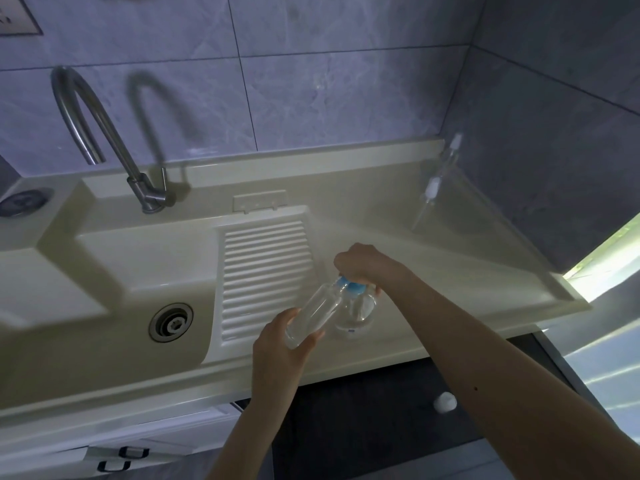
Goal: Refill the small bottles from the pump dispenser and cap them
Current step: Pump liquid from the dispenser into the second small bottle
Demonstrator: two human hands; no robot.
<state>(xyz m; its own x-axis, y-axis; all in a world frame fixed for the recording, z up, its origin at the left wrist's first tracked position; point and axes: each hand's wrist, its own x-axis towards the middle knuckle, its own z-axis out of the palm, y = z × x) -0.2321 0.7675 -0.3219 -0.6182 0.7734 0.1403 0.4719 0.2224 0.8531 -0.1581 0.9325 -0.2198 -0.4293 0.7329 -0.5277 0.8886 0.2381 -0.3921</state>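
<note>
My left hand (282,341) curls its fingers around the base of a clear small bottle (317,315), tilted toward the blue pump head (349,285) that my right hand (363,263) grips from above, the dispenser (356,313) standing near the countertop's (450,306) front edge.

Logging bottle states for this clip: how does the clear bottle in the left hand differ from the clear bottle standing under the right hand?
The left hand grips the tilted bottle, lifted off the counter and leaning toward the other; the standing bottle sits upright on the counter. The tilted bottle looks slimmer and longer; the standing one looks rounder. The right hand covers the standing bottle's blue top; whose neck is which is unclear. Both are transparent.
</note>
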